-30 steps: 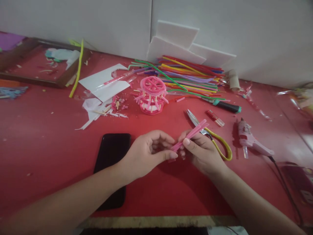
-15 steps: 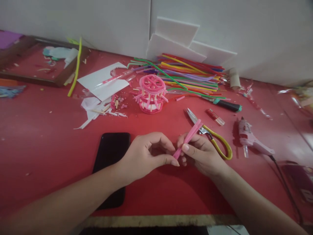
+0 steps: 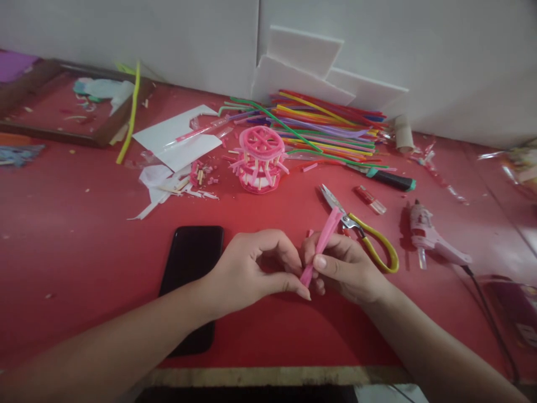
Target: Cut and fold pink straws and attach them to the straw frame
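A soft, flattened pink plastic strip (image 3: 328, 235), perhaps a piece of straw or tube, slants up between my hands. My right hand (image 3: 352, 268) pinches it about midway, thumb on top and fingers curled beneath. Thumb and fingertips of my left hand (image 3: 260, 268) close on its lower end. Just past my right hand lie metal scissors (image 3: 380, 240) with yellow handles, their blades spread a little. Partly under my left wrist rests a black phone (image 3: 195, 252). Beyond my hands stands a pink round model (image 3: 260, 157) built of strips and small sticks.
Long coloured sticks or straws (image 3: 331, 131) lie in a heap against the wall, by white foam boards (image 3: 304, 53). A cutter (image 3: 390, 179), a red lighter-like item (image 3: 370, 200) and a pink glue gun (image 3: 423, 226) with a cord are at right. Paper scraps (image 3: 176, 140) lie left.
The pink strip has tipped more upright and its lower end has come down slightly. My left thumb has shifted a little downward; both hands keep their hold.
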The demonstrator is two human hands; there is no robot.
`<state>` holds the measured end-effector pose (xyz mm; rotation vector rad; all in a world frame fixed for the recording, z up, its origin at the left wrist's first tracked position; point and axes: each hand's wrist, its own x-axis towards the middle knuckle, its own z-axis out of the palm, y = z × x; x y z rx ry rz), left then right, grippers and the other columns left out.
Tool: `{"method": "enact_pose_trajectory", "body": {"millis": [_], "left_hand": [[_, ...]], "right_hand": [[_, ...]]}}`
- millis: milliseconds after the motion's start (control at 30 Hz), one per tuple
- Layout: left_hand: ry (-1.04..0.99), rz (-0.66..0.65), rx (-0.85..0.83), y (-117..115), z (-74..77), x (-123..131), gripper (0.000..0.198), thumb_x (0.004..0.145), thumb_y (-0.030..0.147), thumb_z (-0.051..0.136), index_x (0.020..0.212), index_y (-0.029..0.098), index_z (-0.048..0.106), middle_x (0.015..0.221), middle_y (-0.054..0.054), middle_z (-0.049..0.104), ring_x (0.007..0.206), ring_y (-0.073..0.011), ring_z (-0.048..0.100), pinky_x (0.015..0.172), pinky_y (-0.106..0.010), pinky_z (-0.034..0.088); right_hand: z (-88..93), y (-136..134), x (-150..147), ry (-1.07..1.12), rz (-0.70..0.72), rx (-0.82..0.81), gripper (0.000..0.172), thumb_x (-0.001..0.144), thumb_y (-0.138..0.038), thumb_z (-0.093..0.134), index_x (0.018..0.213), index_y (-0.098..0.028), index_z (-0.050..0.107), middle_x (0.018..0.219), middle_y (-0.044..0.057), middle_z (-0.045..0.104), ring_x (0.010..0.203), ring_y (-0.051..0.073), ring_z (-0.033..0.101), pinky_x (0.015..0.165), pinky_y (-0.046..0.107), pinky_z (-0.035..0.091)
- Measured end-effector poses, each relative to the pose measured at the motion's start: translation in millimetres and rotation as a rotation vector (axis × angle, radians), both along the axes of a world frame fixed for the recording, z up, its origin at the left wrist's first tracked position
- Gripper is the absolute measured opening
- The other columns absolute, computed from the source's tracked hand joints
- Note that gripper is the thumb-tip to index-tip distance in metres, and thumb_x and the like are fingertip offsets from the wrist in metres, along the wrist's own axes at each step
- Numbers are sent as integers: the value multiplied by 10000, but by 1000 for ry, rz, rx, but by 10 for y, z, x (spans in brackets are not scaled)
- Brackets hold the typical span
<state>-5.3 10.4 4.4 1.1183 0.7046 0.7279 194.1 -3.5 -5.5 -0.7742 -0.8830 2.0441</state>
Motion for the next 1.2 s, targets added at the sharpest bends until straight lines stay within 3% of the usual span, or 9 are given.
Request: {"method": "enact_pose_trajectory", "body": {"millis": [200,433,633,833,1033,1200], "left_hand": [[42,39,-3,21,-10,9,308,573,108,900,718,158,634,693,27,737,648,-126,716,604,-194,588],[214,125,98,30,18,-16,366,538,288,937,699,170,630,674,28,717,622,-108,658,581,-184,537],[332,204,231,40,-18,5,205,719,311,838,831,186,719,812,-9,764,720,-138,706,669,-214,566],[454,234,422,19,-56,-5,229,806,331,767,1010,232,737,955,-25,772,867,-169,718,750,-245,566],[532,222,664,2,-49,-8,133,868,292,706,963,209,747,912,-35,783,812,-153,720,749,-238,549],[551,251,877,-12,-70,-8,114,887,145,633,938,183,727,909,-53,783,832,-170,715,800,-266,546]], "right_hand": [[12,-3,2,-16,17,20,146,836,-278,761,846,-147,698,654,-5,672,510,59,603,493,152,512],[49,8,-11,-32,-3,43,127,843,-278,747,834,-165,690,655,-10,658,517,68,592,501,175,519],[-33,24,-46,-162,-214,159,111,887,-278,701,828,-184,696,680,-19,639,578,77,586,551,191,525],[-119,-20,-73,-308,-403,289,90,898,-289,688,868,-205,679,727,-17,657,610,99,615,591,233,541],[-49,-36,-134,-429,-393,351,132,897,-314,679,841,-196,659,665,-13,663,586,111,628,582,250,561],[31,-52,-158,-564,-404,485,71,886,-260,676,837,-209,672,668,-9,675,595,123,650,548,246,576]]}}
